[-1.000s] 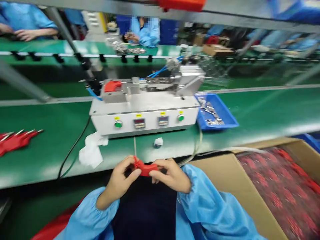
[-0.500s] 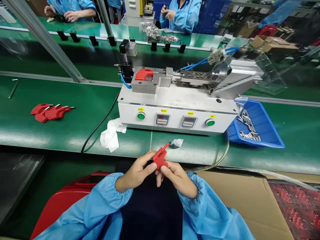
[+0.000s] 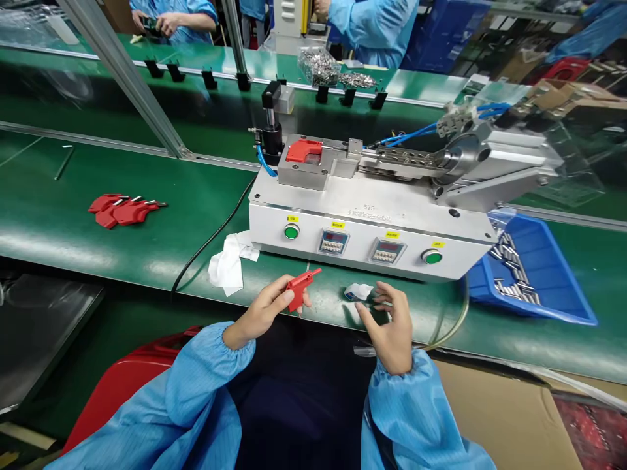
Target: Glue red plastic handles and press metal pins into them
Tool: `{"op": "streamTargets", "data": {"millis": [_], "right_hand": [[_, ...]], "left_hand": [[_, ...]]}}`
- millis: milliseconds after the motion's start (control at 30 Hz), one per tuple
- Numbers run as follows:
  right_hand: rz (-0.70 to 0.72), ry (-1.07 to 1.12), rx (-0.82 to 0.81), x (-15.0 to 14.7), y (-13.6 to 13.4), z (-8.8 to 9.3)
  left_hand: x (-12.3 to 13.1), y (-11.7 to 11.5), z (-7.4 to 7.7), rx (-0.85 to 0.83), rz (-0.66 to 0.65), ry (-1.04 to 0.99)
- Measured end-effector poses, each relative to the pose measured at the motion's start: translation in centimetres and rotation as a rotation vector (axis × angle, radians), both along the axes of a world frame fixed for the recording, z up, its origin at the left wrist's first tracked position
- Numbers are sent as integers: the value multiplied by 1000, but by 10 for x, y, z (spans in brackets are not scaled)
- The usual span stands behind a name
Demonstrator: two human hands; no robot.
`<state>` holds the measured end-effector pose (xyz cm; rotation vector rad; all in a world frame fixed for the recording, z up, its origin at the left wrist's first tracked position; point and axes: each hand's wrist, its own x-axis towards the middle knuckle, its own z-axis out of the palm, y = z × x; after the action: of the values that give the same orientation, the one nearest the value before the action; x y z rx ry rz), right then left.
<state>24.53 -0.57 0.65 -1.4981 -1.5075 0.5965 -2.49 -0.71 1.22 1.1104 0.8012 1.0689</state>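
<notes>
My left hand grips a red plastic part with a thin stem pointing up and right, just over the table's front edge. My right hand is open, thumb and fingers apart, beside a small white-wrapped item on the table; I cannot tell whether they touch. Behind both hands stands a silver bench machine with green buttons and counters. Another red part sits in the machine's metal block. To the left lies a pile of red parts with metal pins sticking out.
A blue bin of metal pins stands right of the machine. White tissue and a black cable lie left of it. A hex key rests at far left. Across the bench, co-workers in blue sleeves handle things.
My right hand has let go of the red part and moved right to the small wrapped item. The left hand keeps the part. The camera view has shifted slightly left.
</notes>
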Motion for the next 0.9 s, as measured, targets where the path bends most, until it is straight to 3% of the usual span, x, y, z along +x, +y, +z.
{"op": "streamTargets", "data": {"millis": [167,367,900], "right_hand": [[93,9,-27,-11,17,-7],[252,363,-205,-12,16,0],[216,515,-258,-11,27,-10]], "left_hand": [[1,12,-7,-12,-3,81],[-4,14,-14,-39,3,65],[0,10,-8,-49,12,156]]}}
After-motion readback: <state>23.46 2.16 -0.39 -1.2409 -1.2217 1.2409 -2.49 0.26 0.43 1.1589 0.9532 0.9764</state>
